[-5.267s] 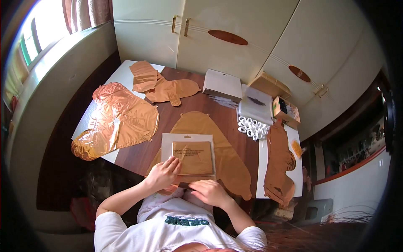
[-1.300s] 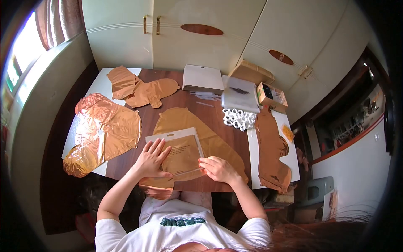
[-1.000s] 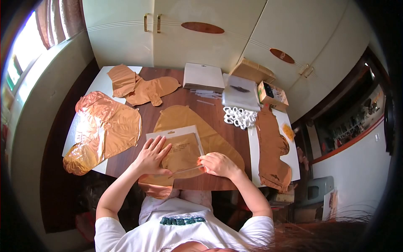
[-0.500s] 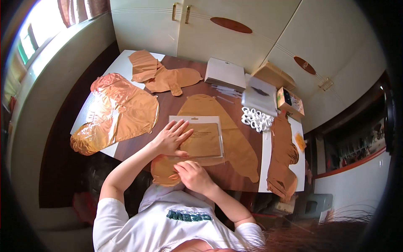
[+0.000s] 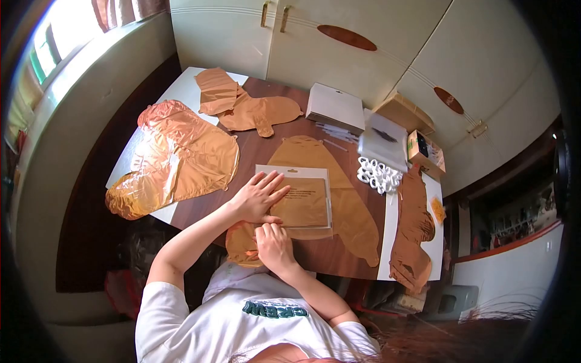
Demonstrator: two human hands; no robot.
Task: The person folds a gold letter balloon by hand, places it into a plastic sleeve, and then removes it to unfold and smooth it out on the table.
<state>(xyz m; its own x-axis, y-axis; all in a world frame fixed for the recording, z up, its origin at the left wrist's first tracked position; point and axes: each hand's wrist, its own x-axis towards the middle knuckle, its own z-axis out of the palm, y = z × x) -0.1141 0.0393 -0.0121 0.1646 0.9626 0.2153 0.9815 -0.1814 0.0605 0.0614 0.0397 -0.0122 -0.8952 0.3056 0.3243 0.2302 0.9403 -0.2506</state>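
Observation:
A flat clear plastic packet (image 5: 310, 206) with a white hang-hole top and a folded copper sheet inside lies on a larger flat copper foil balloon (image 5: 350, 221). My left hand (image 5: 259, 198) presses on the packet's left side, fingers spread. At the packet's lower edge, my right hand (image 5: 275, 247) has its fingers curled and pinched; what they grip is hidden. Beside that hand, a copper foil piece (image 5: 241, 245) sticks out over the table's front edge.
A shiny foil balloon (image 5: 187, 154) lies left, with flat foil shapes (image 5: 260, 114) behind it. Toward the right are a white card stack (image 5: 334, 109), white straws (image 5: 336, 132), clear bags (image 5: 382, 144), white rings (image 5: 378, 175), a small box (image 5: 434, 158) and another foil balloon (image 5: 411, 233).
My right hand has moved up from the foil piece to the packet's lower edge. My left hand stays flat on the packet. The whole view has shifted slightly.

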